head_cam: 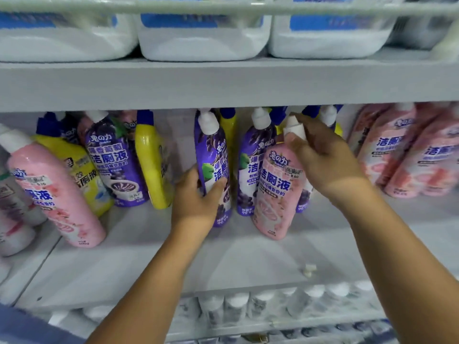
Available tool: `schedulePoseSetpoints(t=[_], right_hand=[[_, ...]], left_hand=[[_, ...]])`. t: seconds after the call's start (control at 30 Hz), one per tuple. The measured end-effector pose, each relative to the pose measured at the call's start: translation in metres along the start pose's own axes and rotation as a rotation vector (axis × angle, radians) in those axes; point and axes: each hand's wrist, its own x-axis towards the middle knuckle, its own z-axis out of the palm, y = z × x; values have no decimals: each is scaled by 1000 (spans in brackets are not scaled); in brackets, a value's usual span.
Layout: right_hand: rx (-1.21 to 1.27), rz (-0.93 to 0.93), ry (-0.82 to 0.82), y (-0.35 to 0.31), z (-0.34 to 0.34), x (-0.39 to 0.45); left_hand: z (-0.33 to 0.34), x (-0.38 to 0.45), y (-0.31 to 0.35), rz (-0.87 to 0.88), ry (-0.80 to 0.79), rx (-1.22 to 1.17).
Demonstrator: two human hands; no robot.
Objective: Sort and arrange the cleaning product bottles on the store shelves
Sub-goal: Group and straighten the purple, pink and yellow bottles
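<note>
The left hand (196,199) gripped a purple toilet-cleaner bottle (214,167) low on its body; the right hand (323,157) pinched the white cap of a pink toilet-cleaner bottle (275,192). Both bottles stood mid-shelf (173,259), leaning, among yellow bottles (151,160).

Both arms reach forward, left hand (198,194) and right hand (323,157) gripping.

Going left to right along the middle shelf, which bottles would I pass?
Leaning pink bottle → yellow bottle → purple bottle gripped by left hand → pink bottle held by right hand → pink bottles.
</note>
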Motion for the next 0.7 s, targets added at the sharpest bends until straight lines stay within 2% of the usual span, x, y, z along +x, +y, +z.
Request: schedulePoseSetpoints(t=[0.07, 0.2, 0.37, 0.5, 0.57, 0.7], right_hand=[[-45, 58, 3, 6, 4, -8], [14, 205, 12, 33, 19, -29], [189, 193, 8, 59, 25, -42], [237, 142, 72, 72, 31, -46], [239, 137, 73, 75, 31, -48], [260, 135, 42, 75, 30, -47]], left_hand=[[14, 7, 0, 31, -26, 53], [31, 22, -2, 102, -46, 133], [37, 30, -14, -5, -161, -54], [32, 32, -6, 31, -204, 95], [18, 28, -3, 57, -138, 136], [-32, 20, -2, 63, 244, 58]])
